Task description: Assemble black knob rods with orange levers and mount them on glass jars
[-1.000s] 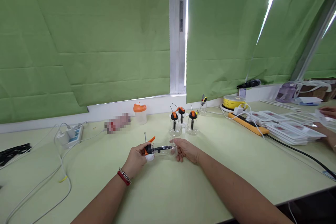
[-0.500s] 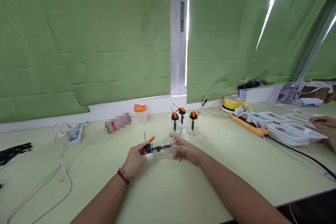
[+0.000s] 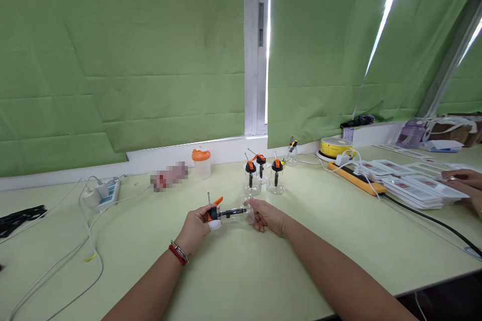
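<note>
A clear glass bottle (image 3: 238, 217) with a black-and-orange top lies on its side in the air just over the table. A black tube runs inside it, and a thin metal rod and an orange lever stick up from the top. My left hand (image 3: 198, 221), one finger wrapped in white, is closed around that top. At the wide base, my right hand (image 3: 266, 216) has its fingers curled against the glass; part of the fingers is behind it. Beyond my hands stand several similar upright bottles (image 3: 276, 180) with black-and-orange tops.
Left lie a white power strip (image 3: 107, 194) and cables. An orange-lidded cup (image 3: 202, 164) stands at the back. To the right are an orange-and-black power strip (image 3: 356, 179), a yellow disc spindle (image 3: 335, 147) and stacked white trays (image 3: 414, 191), near another person's hands (image 3: 465, 183).
The fingers of my right hand have drawn in and curled at the bottle's base. My left hand keeps its hold on the top, almost still. The other person's hand has shifted slightly left.
</note>
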`<state>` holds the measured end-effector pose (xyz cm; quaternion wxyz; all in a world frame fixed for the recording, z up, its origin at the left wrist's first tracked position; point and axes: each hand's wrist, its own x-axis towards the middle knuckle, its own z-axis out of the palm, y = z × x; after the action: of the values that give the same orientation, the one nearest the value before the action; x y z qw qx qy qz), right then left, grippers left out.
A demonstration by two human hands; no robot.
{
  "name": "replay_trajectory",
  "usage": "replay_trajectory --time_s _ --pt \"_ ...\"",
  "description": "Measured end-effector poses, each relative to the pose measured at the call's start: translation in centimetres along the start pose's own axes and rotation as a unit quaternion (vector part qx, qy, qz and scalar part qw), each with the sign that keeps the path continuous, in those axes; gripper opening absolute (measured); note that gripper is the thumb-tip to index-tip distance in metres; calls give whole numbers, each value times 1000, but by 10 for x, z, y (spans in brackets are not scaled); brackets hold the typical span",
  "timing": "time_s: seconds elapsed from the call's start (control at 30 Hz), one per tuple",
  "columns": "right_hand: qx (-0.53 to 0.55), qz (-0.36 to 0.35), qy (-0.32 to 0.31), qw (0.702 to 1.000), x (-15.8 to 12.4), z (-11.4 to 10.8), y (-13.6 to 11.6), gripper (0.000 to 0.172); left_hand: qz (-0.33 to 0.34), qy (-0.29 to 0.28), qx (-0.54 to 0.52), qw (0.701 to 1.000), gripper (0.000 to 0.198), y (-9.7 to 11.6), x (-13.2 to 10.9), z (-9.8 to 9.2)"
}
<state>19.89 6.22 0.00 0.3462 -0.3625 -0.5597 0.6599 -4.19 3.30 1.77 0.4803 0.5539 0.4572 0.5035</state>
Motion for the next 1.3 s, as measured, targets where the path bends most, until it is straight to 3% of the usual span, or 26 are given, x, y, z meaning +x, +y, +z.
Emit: replay_trajectory --time_s 0.23,0.63,0.8,0.97,1.17,1.3 --pt "27 -57 -17 998 -11 -3 -7 71 1 11 4 1000 57 -2 2 -2" --pt "-8 -19 1 1000 -1 0 -1 46 1 4 21 1000 60 -4 1 -1" --pt "-22 2 29 999 2 2 0 52 8 -6 27 1000 60 -7 2 -2" --pt "-9 9 11 1000 1 1 -1 55 6 5 22 1000 57 -7 2 -2" --pt "26 -67 -14 997 -11 -1 -9 70 6 7 18 1000 56 -4 2 -2" --pt "21 -61 -22 998 -11 -1 -11 65 11 1 24 1000 55 -3 1 -2"
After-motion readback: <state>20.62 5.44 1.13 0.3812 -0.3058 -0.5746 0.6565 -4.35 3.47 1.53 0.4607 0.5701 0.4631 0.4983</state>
